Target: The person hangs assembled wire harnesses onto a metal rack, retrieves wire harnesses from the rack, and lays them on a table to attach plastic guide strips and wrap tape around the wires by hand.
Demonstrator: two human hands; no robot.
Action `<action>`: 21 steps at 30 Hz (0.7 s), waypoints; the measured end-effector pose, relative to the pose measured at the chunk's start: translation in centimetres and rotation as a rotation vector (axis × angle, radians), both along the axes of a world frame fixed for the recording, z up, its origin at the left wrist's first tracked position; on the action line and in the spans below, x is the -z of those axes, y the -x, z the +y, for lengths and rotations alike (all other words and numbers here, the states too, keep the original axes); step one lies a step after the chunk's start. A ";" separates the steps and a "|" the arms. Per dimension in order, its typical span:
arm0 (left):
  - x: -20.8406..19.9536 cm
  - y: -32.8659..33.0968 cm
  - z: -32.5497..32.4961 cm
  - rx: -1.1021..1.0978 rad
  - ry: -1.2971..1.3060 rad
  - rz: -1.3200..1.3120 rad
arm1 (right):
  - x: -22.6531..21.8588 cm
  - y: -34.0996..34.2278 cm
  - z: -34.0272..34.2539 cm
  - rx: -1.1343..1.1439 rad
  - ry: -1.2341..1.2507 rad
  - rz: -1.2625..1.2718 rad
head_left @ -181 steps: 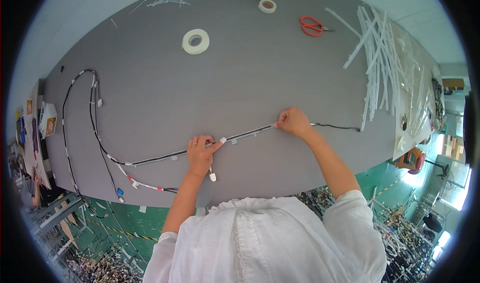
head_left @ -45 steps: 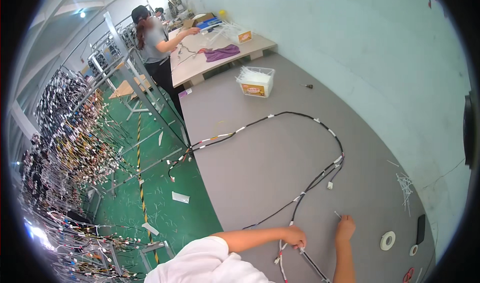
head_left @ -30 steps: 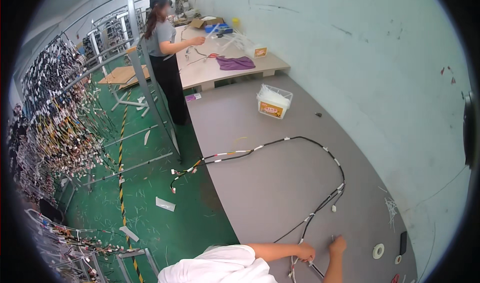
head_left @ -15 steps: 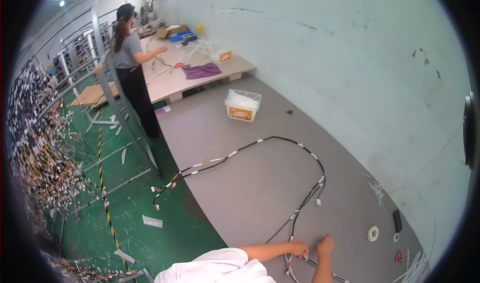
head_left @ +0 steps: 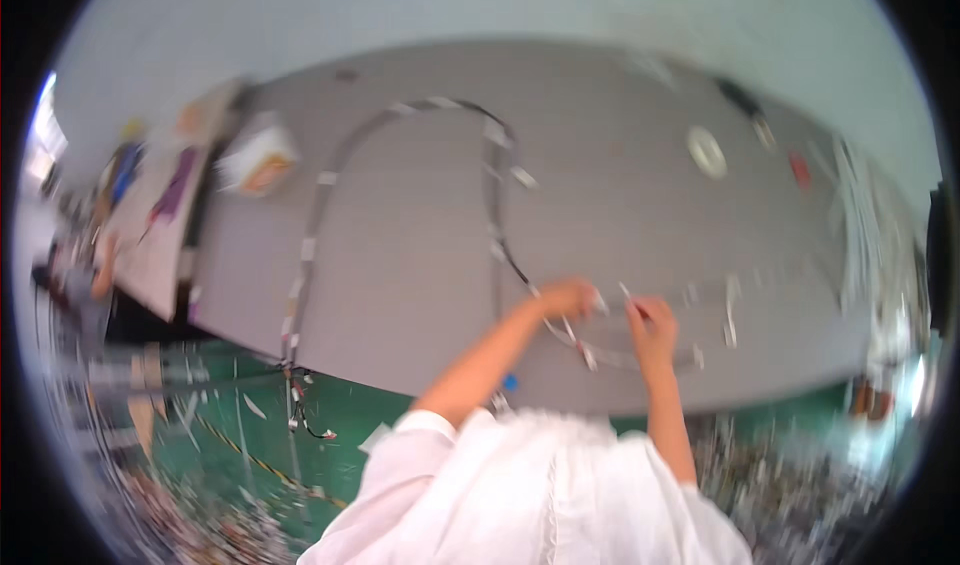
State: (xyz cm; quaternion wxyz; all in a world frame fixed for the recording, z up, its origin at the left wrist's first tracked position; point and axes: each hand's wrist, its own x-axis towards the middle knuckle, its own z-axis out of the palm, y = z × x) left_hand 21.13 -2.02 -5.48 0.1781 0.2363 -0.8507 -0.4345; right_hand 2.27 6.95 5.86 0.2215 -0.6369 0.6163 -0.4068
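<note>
A long black wire harness (head_left: 515, 268) with white bands curves in an arch over the grey table (head_left: 405, 235). My left hand (head_left: 568, 297) is closed around the harness near the table's front edge. Beside it on the right, my right hand (head_left: 653, 327) pinches a thin white strip, perhaps a cable tie, its tip pointing up. Paler branches with white connectors (head_left: 730, 315) spread to the right of my hands. Motion blur hides the fine detail at my fingertips.
A white tub (head_left: 258, 163) stands at the left. Toward the back right lie a white tape roll (head_left: 706, 153), a dark object (head_left: 738, 97) and a small red item (head_left: 799, 170). White strips (head_left: 850, 225) line the right end. Another person (head_left: 85, 290) works at the far-left table.
My view has swung to the right, so the table now stretches across the picture. Both hands stay close together at the harness, the right one still pinching the thin white strip.
</note>
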 end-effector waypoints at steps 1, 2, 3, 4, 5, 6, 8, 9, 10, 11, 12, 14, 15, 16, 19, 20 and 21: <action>-0.4 0.0 -0.1 -0.037 -0.374 -0.069 | 0.2 -0.2 1.9 0.039 -0.054 0.110; -1.1 -0.1 -0.3 -0.187 -0.838 -0.054 | 0.7 -0.8 3.7 0.109 -0.086 0.117; -1.8 0.0 -0.6 -0.119 -0.890 -0.048 | 1.3 -1.4 5.3 0.152 -0.105 0.212; -2.6 0.0 -0.4 -0.132 -0.928 -0.089 | 2.2 -1.9 5.8 0.166 -0.097 0.285; -3.5 0.0 -0.5 -0.152 -0.921 -0.091 | 3.1 -2.5 6.2 0.198 -0.094 0.298; -4.3 0.1 -0.4 -0.138 -0.940 -0.121 | 4.0 -3.1 6.1 0.220 -0.089 0.299; -5.6 0.2 -0.4 -0.202 -1.013 -0.106 | 5.4 -3.8 5.1 0.234 -0.060 0.324; -6.0 0.2 -0.4 -0.186 -1.022 -0.137 | 5.9 -4.2 4.5 0.268 -0.025 0.340; -6.4 0.4 -0.4 -0.188 -1.025 -0.142 | 6.2 -4.1 3.8 0.249 -0.026 0.348; -6.7 0.4 -0.5 -0.206 -1.024 -0.168 | 6.4 -4.2 3.1 0.253 0.076 0.375; -6.8 0.4 -0.6 -0.191 -1.018 -0.151 | 6.4 -4.1 2.6 0.242 0.157 0.400; -6.9 0.4 -0.9 -0.147 -1.092 -0.149 | 6.3 -4.0 2.0 0.281 0.251 0.383; -6.9 0.5 -1.0 -0.148 -1.092 -0.148 | 6.2 -3.9 1.9 0.301 0.294 0.360; -6.9 0.5 -1.1 -0.119 -1.104 -0.182 | 6.2 -4.0 1.9 0.300 0.315 0.369; -6.7 0.6 -1.2 -0.099 -1.116 -0.223 | 6.0 -4.1 2.0 0.279 0.324 0.352; -6.8 0.6 -1.1 -0.114 -1.112 -0.241 | 5.9 -4.1 2.1 0.253 0.324 0.340; -6.8 0.6 -1.0 -0.116 -1.121 -0.236 | 5.9 -4.1 2.2 0.227 0.321 0.325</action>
